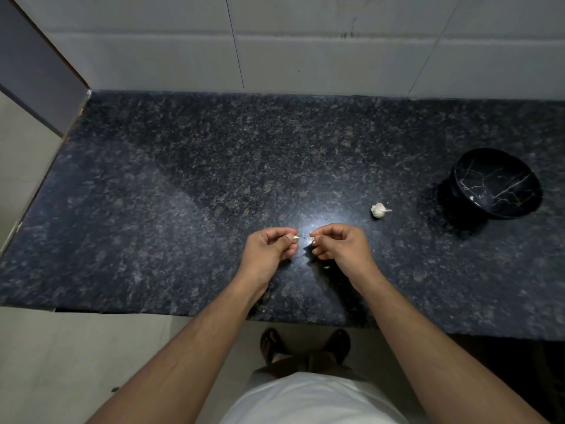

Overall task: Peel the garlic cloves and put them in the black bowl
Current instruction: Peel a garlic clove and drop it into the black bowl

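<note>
My left hand [270, 246] pinches a small white garlic clove [295, 238] between thumb and fingers, just above the dark granite counter. My right hand [336, 241] is close beside it, fingers curled, pinching a tiny pale bit of garlic skin [313, 240] at its fingertips. The rest of the garlic bulb [379, 210] lies on the counter to the right of my hands. Farther right stands the black bowl [495, 185] with pale marble veins, tilted toward me; a small pale speck shows inside it.
The speckled granite counter [214, 179] ends at a tiled wall behind and at a front edge near my body. Its left end meets a wall corner. Below are the floor and my feet in sandals.
</note>
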